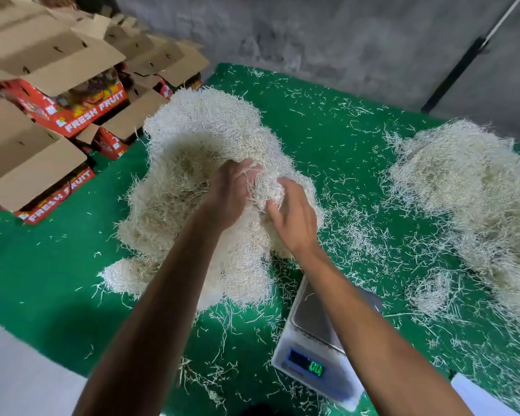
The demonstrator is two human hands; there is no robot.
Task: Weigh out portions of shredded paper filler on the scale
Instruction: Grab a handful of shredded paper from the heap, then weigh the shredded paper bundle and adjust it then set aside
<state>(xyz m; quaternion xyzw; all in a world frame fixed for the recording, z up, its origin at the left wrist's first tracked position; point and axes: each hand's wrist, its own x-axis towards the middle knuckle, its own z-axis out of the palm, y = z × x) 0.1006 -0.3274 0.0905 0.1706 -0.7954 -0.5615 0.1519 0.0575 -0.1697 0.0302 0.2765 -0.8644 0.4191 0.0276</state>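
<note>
A big heap of pale shredded paper filler [192, 151] lies on the green mat [327, 139]. My left hand [228, 193] is dug into the heap's top, fingers curled into a clump of shreds. My right hand [294, 217] grips the same clump from the right side. Below the hands a white digital scale [315, 349] with a steel pan sits on the mat; its green display is lit and only a stray shred or two lies on the pan. My right forearm crosses over the pan.
A second heap of shredded filler [475, 190] lies at the right. Stacked red "FRESH FRUIT" cartons [72, 115] with open cardboard flaps stand at the left. Loose shreds litter the mat. A grey wall and a dark pole [457, 70] stand behind.
</note>
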